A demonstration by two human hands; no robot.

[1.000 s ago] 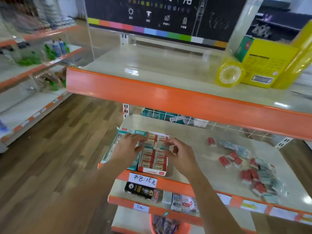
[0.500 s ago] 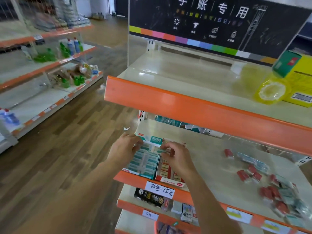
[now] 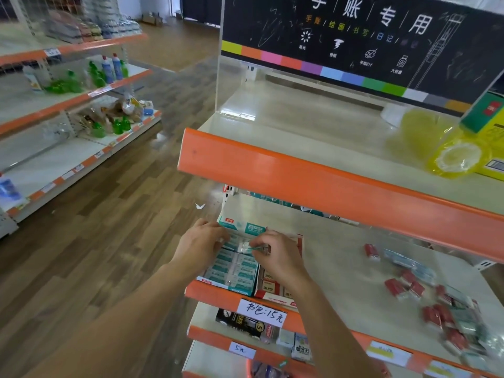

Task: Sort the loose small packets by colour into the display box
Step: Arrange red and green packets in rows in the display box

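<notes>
Teal packet [image 3: 244,247] pinched in your right hand [image 3: 275,257]; left hand [image 3: 200,244] grips the display box [image 3: 231,271] at the shelf's [image 3: 341,268] front-left corner. Seat it flat among teal rows.

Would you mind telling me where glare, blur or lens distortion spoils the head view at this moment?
Head view: glare streaks the upper shelf surface; the loose packets at lower right are smeared by blur; wide-angle distortion bows the orange shelf edge; the hands, left hand and right hand, and the display box stay fairly sharp.
</notes>
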